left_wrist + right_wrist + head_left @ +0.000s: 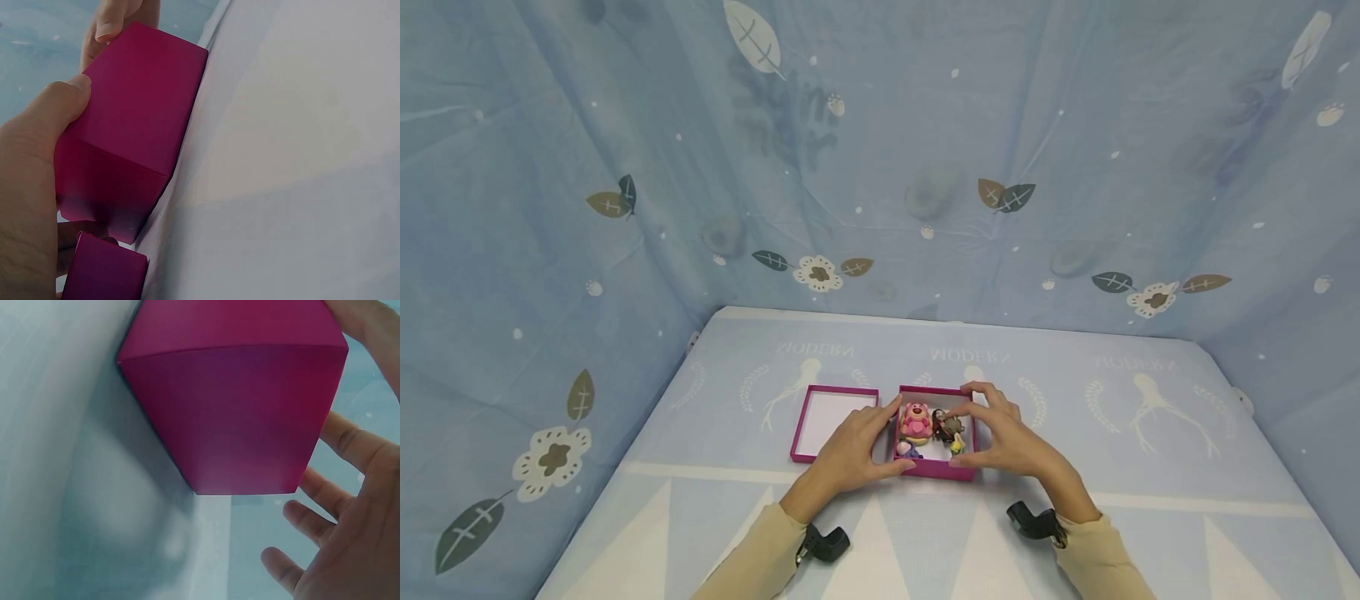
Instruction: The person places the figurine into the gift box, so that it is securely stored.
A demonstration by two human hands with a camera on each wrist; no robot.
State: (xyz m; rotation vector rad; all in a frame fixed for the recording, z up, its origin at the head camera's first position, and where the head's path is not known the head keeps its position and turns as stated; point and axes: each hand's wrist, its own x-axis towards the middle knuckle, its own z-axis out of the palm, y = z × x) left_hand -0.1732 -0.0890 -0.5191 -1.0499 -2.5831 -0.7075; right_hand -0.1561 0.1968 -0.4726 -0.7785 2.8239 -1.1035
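On the pale printed tablecloth (925, 542), magenta gift box (934, 470) sits open-topped between my hands, white inside, base on the cloth. Contents: several small figurines. Pink bear figurine (917, 425) takes the left half, upright to the camera, mouth open. Purple-and-white figurine (908, 451) is in the front-left corner, just below the bear. Dark-haired figurine (937, 422) lies right of the bear; grey-brown figurine (954, 427) beside it, close together, too small to say exactly what they are. Yellow-green figurine (957, 445) sits near the front-right corner.

My left hand (852, 450) grips the box at its left side: thumb over the front wall's rim, fingers along the left wall, in the gap next to the lid. My right hand (1004, 434) is spread loosely around the right side, fingers bent and apart, thumb at the front rim, index reaching over the opening by the grey-brown figurine; can't tell if it touches. Another fingertip is at the back-right corner.

Second container: shallow magenta lid (797, 423), left of the box, separate from it, white interior facing up. Outside walls of the box are plain magenta in both wrist views.
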